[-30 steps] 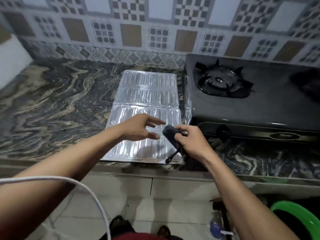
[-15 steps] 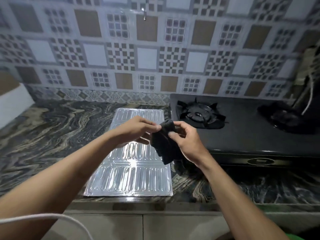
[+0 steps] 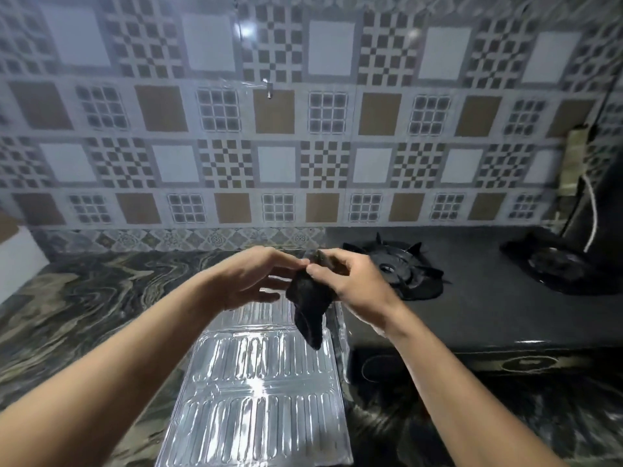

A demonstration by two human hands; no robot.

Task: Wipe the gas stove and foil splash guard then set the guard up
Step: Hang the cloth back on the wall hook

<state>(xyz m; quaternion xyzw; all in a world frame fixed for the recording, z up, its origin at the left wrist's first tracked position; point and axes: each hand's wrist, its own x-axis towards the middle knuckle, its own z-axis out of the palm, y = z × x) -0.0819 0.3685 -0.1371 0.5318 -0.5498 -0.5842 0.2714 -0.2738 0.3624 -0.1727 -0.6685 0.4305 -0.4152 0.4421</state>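
A dark cloth (image 3: 308, 305) hangs in the air above the foil splash guard (image 3: 259, 396), which lies flat on the marble counter beside the black gas stove (image 3: 488, 308). My right hand (image 3: 347, 284) pinches the cloth at its top. My left hand (image 3: 256, 276) meets it there, fingertips on the cloth's upper edge. The stove's left burner (image 3: 401, 267) sits just right of my hands, and a second burner (image 3: 559, 264) lies at the far right.
The swirled marble counter (image 3: 84, 318) stretches left of the guard. A patterned tile wall (image 3: 303, 129) rises behind. A dark object with a white cord (image 3: 591, 210) stands at the stove's right rear. A white block (image 3: 17, 261) sits at far left.
The view has tilted up toward the wall. My hands have risen with the cloth, which the left hand has joined, and it now hangs looser below them.
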